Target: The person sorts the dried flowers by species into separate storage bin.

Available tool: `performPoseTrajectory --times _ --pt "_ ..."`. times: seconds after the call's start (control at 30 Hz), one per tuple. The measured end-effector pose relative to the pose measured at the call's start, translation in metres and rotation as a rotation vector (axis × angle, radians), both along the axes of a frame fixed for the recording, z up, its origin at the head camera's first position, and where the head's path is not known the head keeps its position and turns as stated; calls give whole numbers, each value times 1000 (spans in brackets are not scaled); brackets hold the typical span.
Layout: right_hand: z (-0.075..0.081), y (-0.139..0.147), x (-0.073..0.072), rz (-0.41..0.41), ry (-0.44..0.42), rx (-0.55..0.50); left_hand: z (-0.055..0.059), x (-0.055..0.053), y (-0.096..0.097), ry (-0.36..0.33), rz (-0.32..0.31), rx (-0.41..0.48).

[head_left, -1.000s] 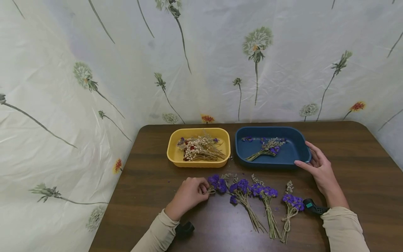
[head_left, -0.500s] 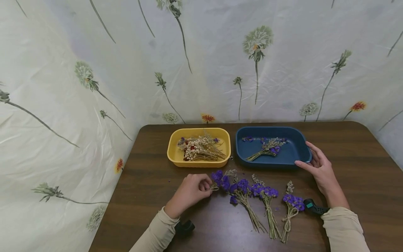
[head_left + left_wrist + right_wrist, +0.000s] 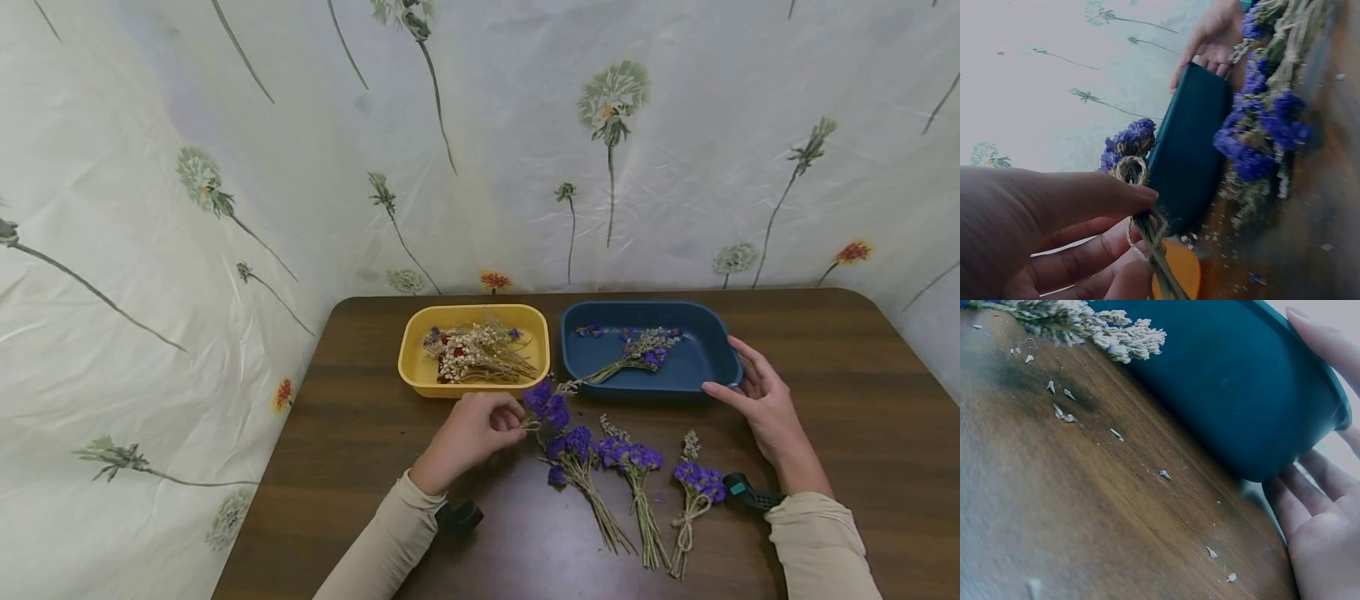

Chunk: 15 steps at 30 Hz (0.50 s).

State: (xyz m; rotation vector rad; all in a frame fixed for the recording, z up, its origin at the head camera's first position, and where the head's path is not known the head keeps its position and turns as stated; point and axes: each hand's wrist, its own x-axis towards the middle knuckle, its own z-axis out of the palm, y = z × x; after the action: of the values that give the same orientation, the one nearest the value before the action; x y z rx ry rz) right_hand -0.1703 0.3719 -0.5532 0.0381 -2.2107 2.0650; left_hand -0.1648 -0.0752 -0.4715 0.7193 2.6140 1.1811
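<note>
Between thumb and fingers, my left hand (image 3: 476, 433) pinches a small bunch of dried purple flowers (image 3: 551, 408) at its twine-tied stems. The left wrist view shows the twine bow (image 3: 1132, 167) at the thumb tip, with the stems hanging below. The held flower heads are in front of the gap between the two trays. My right hand (image 3: 765, 408) holds the right end of a blue tray (image 3: 697, 358), thumb at the front rim and fingers around the side. One tied bunch (image 3: 633, 358) and loose purple bits lie inside that tray.
Left of the blue tray stands a yellow tray (image 3: 412, 358) of cream and red dried flowers. Three tied purple bunches lie in front: a left one (image 3: 585, 471), a middle one (image 3: 636, 475) and a right one (image 3: 693, 492). Crumbs (image 3: 1063, 412) dot the wooden table (image 3: 352, 400).
My left hand has lifted the purple bunch and carried it away from me and to the right, toward the trays. The right hand and the blue tray stay where they were.
</note>
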Motion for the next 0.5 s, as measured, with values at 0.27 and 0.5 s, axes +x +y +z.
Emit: performPoseTrajectory --times 0.27,0.5 --pt "2 -1 1 -6 -3 11 13 -18 18 8 -13 17" --pt "5 -1 2 -3 3 6 22 -36 35 1 -55 31"
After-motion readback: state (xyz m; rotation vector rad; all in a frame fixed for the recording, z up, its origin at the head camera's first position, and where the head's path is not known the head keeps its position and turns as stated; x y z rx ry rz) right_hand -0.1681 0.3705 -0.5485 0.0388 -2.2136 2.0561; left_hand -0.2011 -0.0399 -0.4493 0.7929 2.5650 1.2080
